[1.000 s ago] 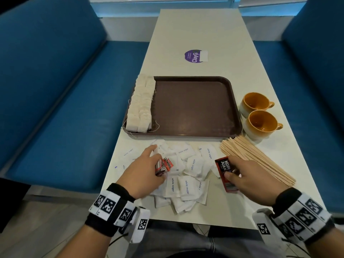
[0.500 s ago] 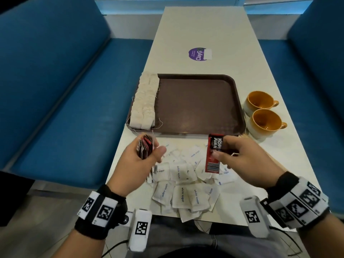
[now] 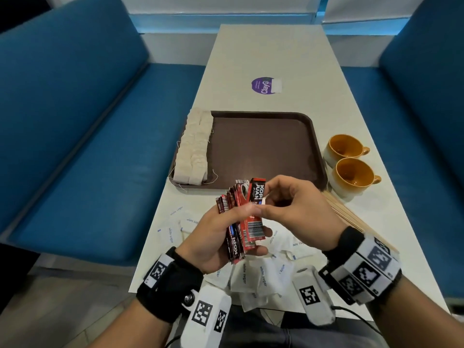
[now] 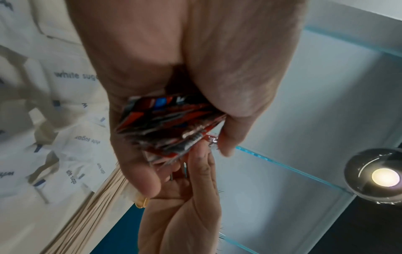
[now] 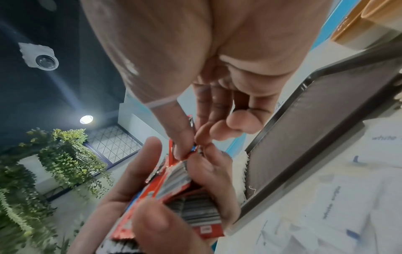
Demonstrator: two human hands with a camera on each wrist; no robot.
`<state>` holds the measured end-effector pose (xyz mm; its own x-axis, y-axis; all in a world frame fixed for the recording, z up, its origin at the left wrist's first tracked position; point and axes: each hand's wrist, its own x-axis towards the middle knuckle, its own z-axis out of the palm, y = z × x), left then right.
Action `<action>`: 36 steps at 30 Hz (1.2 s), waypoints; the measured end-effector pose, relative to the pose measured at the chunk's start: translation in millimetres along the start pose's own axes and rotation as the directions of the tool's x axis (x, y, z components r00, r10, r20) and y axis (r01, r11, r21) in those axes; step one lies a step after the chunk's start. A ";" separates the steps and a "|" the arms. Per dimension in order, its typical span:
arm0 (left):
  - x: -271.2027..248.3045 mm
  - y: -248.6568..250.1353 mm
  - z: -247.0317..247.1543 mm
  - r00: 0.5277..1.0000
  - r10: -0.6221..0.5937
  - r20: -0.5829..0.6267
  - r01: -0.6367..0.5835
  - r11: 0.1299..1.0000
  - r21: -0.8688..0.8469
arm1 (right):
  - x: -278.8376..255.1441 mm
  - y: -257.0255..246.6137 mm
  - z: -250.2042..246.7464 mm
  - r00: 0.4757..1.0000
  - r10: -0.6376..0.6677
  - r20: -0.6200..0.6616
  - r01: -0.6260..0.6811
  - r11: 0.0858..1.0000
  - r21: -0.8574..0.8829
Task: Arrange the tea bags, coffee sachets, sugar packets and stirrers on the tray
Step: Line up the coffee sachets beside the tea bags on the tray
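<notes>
The long white table (image 3: pixel 271 54) carries the dark brown plastic tray (image 3: pixel 263 146), mostly bare: only the pale tea bags (image 3: pixel 193 149) are lined along its left edge. Light wooden stirrers (image 3: pixel 351 217) and white paper sugar packets (image 3: pixel 253 277) wait off-tray. Left hand (image 3: pixel 213 237) grips the fanned red coffee sachets (image 3: pixel 243 217) midair; right hand (image 3: pixel 293 209) pinches the front one. Three groups left, I'd say.

Your left hand (image 3: pixel 211 237) grips the coffee sachets (image 3: pixel 241 217) above the sugar packets (image 3: pixel 253 277); your right hand (image 3: pixel 298 209) pinches the front one.
</notes>
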<state>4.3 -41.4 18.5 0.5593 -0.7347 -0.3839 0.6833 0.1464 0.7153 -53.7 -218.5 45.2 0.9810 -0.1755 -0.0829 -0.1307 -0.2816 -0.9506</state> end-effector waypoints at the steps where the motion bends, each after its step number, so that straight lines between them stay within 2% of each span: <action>1: 0.4 -0.5 -1.3 1.000 -0.001 0.012 0.001 1.000 0.003 | -0.3 2.1 -0.4 1.000 0.003 0.000 -0.003 1.000 0.002; 7: 3.3 -1.7 -7.2 0.999 -0.008 0.049 0.013 0.995 -0.097 | -3.8 8.2 -7.3 0.999 -0.036 0.026 0.031 0.982 0.184; 11: 3.0 1.3 -12.3 1.000 0.010 0.013 -0.008 0.983 -0.181 | -7.6 8.9 -16.3 0.989 -0.145 0.025 0.143 0.986 0.082; 16: 1.6 5.8 -15.3 0.992 0.117 0.041 -0.116 0.993 -0.025 | -8.7 14.2 -25.3 0.976 -0.207 0.061 0.204 0.977 0.060; 19: 3.4 6.8 -9.9 0.989 0.141 0.034 -0.143 0.988 0.062 | -7.3 16.2 -21.6 0.974 -0.228 -0.006 0.228 0.972 0.064; 23: 8.0 1.6 -5.1 0.988 0.145 0.050 -0.154 0.946 0.287 | -2.3 18.6 -17.7 0.972 -0.234 -0.016 0.234 0.969 0.080; 26: 13.0 -1.3 -4.2 0.982 0.189 0.024 -0.184 0.909 0.374 | -1.5 14.8 -14.5 0.970 -0.241 -0.036 0.243 0.968 0.071; 28: 17.7 -0.8 -2.2 0.967 0.252 -0.023 -0.221 0.886 0.408 | -0.4 12.6 -12.8 0.977 -0.201 -0.069 0.207 0.974 0.092; 31: 26.5 2.5 -1.4 0.929 0.358 -0.094 -0.295 0.869 0.396 | 4.7 15.3 -13.7 0.994 -0.068 -0.087 0.077 0.992 0.099; 33: 30.3 6.1 0.2 0.911 0.394 -0.123 -0.315 0.857 0.408 | 7.2 17.7 -14.4 0.999 0.000 -0.046 0.005 0.993 0.115; 36: 34.1 10.3 1.8 0.911 0.393 -0.124 -0.293 0.830 0.475 | 9.5 18.8 -10.6 1.000 0.017 0.019 -0.018 1.000 0.026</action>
<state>29.6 -66.2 13.8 0.8364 -0.5296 -0.1414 0.1804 0.0223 0.9833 -48.4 -235.5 29.8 0.9811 -0.1625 -0.1048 -0.1442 -0.2537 -0.9565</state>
